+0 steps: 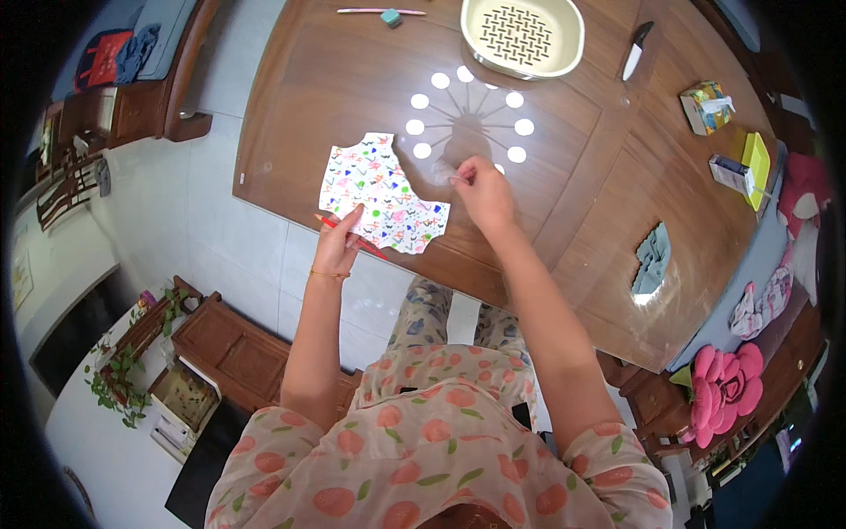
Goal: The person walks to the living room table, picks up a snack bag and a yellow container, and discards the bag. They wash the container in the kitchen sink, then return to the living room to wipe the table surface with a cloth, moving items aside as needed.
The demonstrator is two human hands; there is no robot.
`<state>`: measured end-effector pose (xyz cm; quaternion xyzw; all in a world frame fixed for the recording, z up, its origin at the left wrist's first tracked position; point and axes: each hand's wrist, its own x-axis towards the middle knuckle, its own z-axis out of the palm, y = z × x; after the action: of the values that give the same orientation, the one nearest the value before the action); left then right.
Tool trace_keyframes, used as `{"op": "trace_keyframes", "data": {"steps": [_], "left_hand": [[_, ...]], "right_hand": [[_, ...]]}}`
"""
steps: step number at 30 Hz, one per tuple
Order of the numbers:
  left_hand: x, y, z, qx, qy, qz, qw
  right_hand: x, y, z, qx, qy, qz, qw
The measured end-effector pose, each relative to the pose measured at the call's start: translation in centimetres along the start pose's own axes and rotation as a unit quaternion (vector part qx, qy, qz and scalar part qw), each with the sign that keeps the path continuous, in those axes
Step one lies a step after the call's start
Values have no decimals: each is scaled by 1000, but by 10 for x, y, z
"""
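My left hand [339,241] grips the lower left edge of a white paper cutout [373,188], thumb on top. Cut in the outline of a sleeveless top, the paper carries a multicoloured pattern of dots and squiggles. A red pencil [372,249] lies across the same hand, passing under the thumb, its sharpened end out to the left. Just right of the cutout, my right hand [486,195] hovers over the table, thumb and forefinger drawn together. Whether something thin is pinched at those fingertips is unclear.
On the glossy wooden table [317,86] stand a cream basin with a slotted drainer [522,36], a knife [638,51], a tissue box [707,108], a yellow tray [755,168] and a small box [731,173]. A grey-green cloth [652,260], a pencil [360,10] and a teal block [391,18] lie there too.
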<state>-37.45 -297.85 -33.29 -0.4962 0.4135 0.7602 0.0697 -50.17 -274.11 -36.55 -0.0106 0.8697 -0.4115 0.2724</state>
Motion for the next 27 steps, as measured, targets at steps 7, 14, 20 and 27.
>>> {"op": "trace_keyframes", "data": {"steps": [7,14,20,27], "left_hand": [[-21,14,29,45,-86,48,994],[-27,1,51,154,-68,36,985],[-38,7,50,224,-76,70,969],[-93,-17,83,196,-103,49,974]], "right_hand": [[-39,-49,6,375,-129,71,915],[-65,-59,2,70,-8,-11,997],[-97,-17,-49,114,36,-81,989],[-152,212,-204,-270,417,-4,868]]}}
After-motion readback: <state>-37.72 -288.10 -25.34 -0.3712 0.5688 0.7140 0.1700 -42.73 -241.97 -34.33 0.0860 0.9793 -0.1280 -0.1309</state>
